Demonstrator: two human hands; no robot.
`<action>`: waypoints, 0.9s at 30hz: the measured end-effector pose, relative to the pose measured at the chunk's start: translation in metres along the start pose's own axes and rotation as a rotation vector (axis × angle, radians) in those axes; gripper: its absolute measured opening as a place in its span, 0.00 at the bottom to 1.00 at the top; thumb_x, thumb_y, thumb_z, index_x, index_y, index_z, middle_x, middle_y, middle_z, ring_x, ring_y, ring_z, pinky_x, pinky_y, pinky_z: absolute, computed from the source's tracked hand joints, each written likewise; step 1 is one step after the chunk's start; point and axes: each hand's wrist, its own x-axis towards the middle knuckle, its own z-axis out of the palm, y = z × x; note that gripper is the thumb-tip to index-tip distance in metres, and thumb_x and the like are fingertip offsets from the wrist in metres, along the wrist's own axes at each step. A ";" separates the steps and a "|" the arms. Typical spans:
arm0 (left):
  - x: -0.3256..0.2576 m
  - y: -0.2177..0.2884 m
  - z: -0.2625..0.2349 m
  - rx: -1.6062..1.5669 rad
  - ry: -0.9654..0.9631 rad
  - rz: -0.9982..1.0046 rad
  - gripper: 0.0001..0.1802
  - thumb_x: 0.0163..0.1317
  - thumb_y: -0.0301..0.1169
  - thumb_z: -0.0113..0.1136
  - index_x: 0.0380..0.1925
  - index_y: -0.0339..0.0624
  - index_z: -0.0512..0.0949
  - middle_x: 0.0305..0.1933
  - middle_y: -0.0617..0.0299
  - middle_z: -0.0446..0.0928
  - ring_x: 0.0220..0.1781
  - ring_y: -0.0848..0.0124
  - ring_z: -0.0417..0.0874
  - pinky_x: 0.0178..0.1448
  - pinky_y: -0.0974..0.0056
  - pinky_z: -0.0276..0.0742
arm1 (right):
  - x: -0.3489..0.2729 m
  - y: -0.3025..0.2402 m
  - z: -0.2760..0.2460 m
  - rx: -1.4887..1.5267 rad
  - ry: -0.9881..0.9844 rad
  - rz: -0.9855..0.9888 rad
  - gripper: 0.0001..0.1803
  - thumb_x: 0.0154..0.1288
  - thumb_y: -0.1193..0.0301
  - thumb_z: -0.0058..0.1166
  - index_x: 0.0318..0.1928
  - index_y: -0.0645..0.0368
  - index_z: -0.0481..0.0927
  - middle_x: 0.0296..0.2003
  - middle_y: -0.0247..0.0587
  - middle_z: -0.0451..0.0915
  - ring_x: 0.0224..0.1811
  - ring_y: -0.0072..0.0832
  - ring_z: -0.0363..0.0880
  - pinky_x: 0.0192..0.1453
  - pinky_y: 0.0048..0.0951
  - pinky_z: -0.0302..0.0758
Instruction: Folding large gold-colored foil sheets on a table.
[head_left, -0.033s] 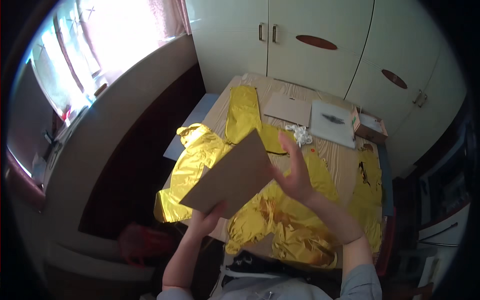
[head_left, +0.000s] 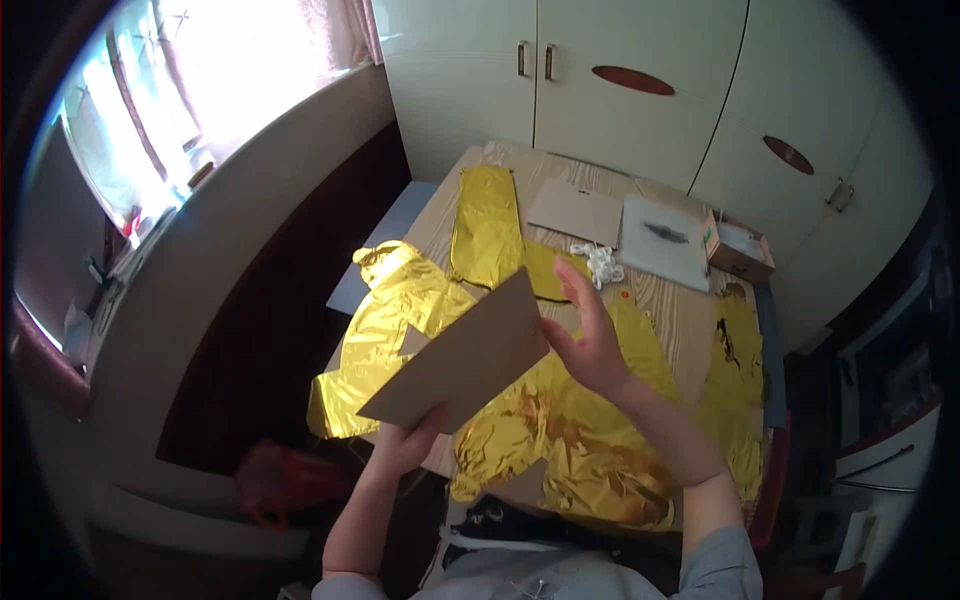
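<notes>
A flat brown rectangular board, seemingly cardboard (head_left: 460, 355), is held tilted above the table. My left hand (head_left: 412, 442) grips its lower edge, thumb on the near face and the other fingers hidden behind. By the board's right end, my right hand (head_left: 595, 345) is open with fingers stretched upward; its thumb is at the board's edge, and I cannot tell whether it touches. Shiny gold foil sheets lie beneath and around: a crumpled one (head_left: 385, 300) to the left, a wrinkled one (head_left: 600, 470) nearest me, and a smooth folded piece (head_left: 487, 225) farther back.
Along the wood-grain table's (head_left: 655, 295) far side lie another flat board (head_left: 575, 212), a white bundle (head_left: 600, 265), a translucent sheet with a dark mark (head_left: 665, 245) and an open cardboard box (head_left: 738, 250). Gold foil (head_left: 735, 370) covers the right edge. Cabinets (head_left: 620, 130) stand behind.
The board has tipped so that its face looks narrower, with its upper corner shifted slightly right. My right hand stays open beside it, and my left keeps its grip.
</notes>
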 end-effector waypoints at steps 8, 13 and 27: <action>-0.038 -0.024 0.005 0.124 -0.064 -0.210 0.13 0.61 0.23 0.60 0.46 0.33 0.77 0.44 0.57 0.79 0.47 0.69 0.79 0.51 0.64 0.74 | -0.069 0.023 0.010 0.335 -0.407 0.476 0.09 0.71 0.75 0.47 0.48 0.64 0.75 0.36 0.40 0.81 0.39 0.21 0.77 0.47 0.24 0.73; -0.062 -0.011 -0.014 0.107 0.129 -0.160 0.12 0.62 0.24 0.61 0.46 0.34 0.78 0.43 0.60 0.80 0.45 0.72 0.79 0.50 0.66 0.74 | -0.042 -0.015 0.017 0.244 -0.478 0.254 0.11 0.67 0.75 0.50 0.49 0.62 0.76 0.36 0.45 0.82 0.38 0.31 0.82 0.42 0.29 0.77; -0.224 0.008 -0.142 -0.010 0.613 -0.205 0.20 0.60 0.23 0.61 0.53 0.35 0.72 0.53 0.60 0.76 0.54 0.67 0.77 0.58 0.61 0.72 | -0.050 -0.109 0.222 0.668 -0.906 0.299 0.13 0.60 0.77 0.51 0.46 0.62 0.76 0.35 0.42 0.82 0.37 0.28 0.82 0.44 0.29 0.77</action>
